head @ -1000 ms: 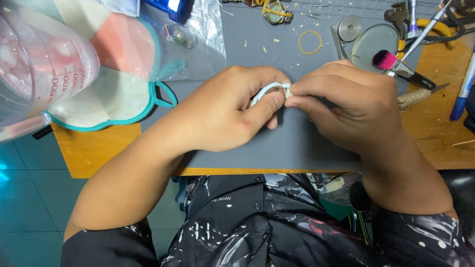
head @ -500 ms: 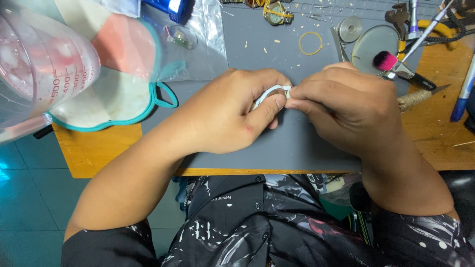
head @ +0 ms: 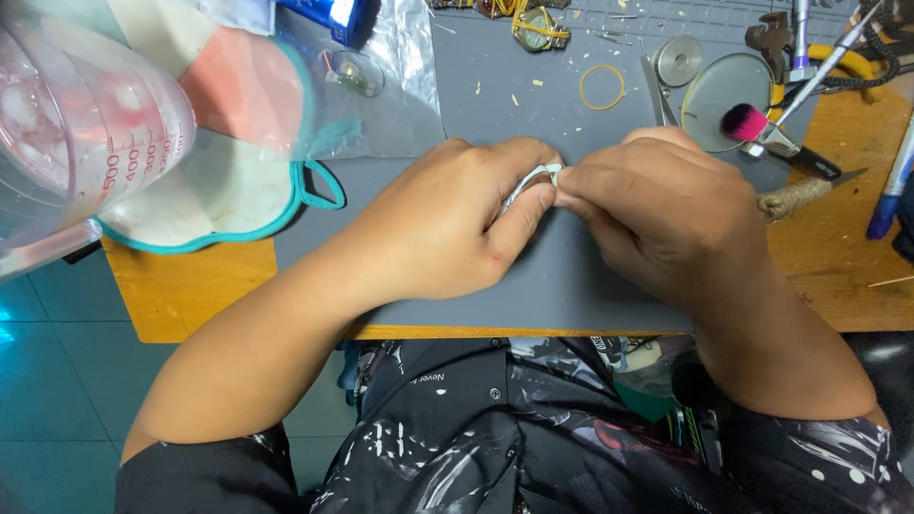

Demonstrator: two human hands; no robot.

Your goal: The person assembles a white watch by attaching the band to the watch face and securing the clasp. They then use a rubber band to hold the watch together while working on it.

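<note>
A: What are the hands at?

B: Both pinch one small white piece (head: 533,181) between them, above the grey mat (head: 533,105) on the bench (head: 838,276). The left hand (head: 457,224) grips it with thumb and forefinger; the right hand (head: 657,214) closes on its other end. What the piece is, I can't tell; it is mostly hidden.

A: How would you do it well?

B: I'd keep both wrists resting on the mat for steadiness, work with fingertips only, and hold the piece low so it can't spring away. The brush (head: 752,126), yellow band (head: 602,87) and jug (head: 76,143) lie well apart, so nothing crowds the hands.
</note>
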